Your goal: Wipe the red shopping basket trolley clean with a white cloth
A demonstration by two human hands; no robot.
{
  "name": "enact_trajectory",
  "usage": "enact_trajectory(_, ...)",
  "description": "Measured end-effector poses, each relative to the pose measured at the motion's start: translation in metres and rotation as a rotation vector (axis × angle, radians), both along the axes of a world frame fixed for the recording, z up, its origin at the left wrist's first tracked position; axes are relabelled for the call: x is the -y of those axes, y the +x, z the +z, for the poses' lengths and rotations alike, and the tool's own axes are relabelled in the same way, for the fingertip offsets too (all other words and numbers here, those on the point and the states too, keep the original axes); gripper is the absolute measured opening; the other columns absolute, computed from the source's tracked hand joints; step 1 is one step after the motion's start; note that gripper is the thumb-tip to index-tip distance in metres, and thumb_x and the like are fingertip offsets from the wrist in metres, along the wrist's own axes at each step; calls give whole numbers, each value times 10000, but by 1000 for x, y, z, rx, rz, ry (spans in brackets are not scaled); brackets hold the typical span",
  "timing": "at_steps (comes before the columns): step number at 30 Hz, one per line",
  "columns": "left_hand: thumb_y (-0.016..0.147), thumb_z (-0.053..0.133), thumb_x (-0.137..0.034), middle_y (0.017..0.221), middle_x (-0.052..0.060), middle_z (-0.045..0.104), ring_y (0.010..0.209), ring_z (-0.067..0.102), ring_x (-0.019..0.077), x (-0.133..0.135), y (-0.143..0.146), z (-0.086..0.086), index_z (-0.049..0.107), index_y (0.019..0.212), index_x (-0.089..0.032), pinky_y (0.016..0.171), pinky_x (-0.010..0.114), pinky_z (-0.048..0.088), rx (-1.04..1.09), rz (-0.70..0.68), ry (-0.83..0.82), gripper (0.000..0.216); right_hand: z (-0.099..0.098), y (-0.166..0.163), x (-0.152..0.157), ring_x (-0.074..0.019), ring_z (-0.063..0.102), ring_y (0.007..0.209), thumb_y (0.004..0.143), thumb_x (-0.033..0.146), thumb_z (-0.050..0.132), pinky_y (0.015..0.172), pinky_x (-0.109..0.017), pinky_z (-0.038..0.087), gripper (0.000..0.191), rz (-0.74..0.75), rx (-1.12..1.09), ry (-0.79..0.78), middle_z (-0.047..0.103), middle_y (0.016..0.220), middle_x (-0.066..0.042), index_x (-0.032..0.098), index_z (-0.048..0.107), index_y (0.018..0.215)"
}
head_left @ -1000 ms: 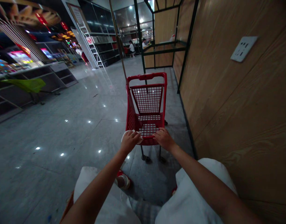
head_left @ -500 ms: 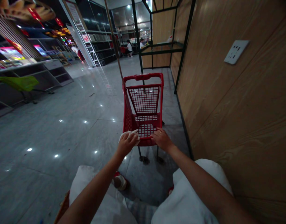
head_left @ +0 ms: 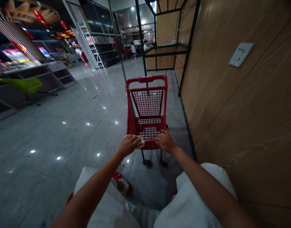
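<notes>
Grey floor (head_left: pixel 88 139), cloth (head_left: pixel 142 144) under left grip (head_left: pixel 130 144)

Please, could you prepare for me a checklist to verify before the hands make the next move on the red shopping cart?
1. White cloth in the left hand: ok, held at the near-left corner of the red shopping cart.
2. Right hand on the cart's near rim: ok; how firmly it grips, cannot tell.
3. Cloth fully visible: not ok, the left hand covers part of it.
4. Cart upright on the floor: ok.
5. Cart apart from the wooden wall: ok, floor shows between them.
6. Wheels locked: cannot tell.
</notes>
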State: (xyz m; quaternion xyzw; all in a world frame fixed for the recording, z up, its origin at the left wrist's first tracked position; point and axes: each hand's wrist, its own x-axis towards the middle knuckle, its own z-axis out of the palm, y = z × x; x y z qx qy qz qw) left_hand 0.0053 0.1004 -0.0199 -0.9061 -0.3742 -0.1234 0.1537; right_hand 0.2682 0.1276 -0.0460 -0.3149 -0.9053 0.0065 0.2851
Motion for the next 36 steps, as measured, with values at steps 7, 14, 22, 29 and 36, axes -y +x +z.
enact_trajectory(7, 914, 453, -382, 972, 71, 650, 901, 597, 178, 0, 24, 7, 569, 1144, -207, 815, 351, 481, 37, -25, -80, 312, 2, -4, 6, -162, 558, 773, 840, 202, 519, 954, -384, 314, 138, 1, -175, -107, 635, 743, -18, 187, 646, 784)
enact_trajectory(14, 888, 496, -372, 801, 52, 625, 770, 599, 175, 4, 71, 2, 614, 927, -184, 700, 310, 490, -27, 112, -110, 226, 1, -3, 4, -152, 554, 743, 858, 192, 448, 999, -405, 282, 235, -26, -210, -94, 623, 697, -4, 196, 646, 733)
enact_trajectory(22, 863, 546, -371, 1130, 28, 652, 1131, 545, 157, -13, -44, 17, 579, 1156, -289, 985, 321, 435, -96, -225, -99, 306, 5, 4, 13, -130, 523, 633, 877, 216, 405, 999, -413, 308, 327, 8, -306, -92, 565, 596, 21, 201, 626, 637)
enact_trajectory(29, 778, 563, -561, 977, 46, 648, 984, 575, 193, -38, -24, 8, 614, 1142, -277, 943, 372, 443, -72, -203, -115, 465, 0, 19, -1, -134, 520, 641, 871, 225, 422, 1007, -408, 293, 323, -64, -257, -58, 557, 579, 23, 205, 595, 598)
enact_trajectory(36, 851, 519, -482, 968, 78, 608, 920, 532, 204, -33, 38, -14, 652, 950, -229, 850, 396, 422, -47, -16, -94, 303, -1, -20, 14, -211, 537, 967, 891, 190, 422, 1056, -501, 128, 211, -410, -138, -32, 651, 1022, -67, 193, 631, 860)
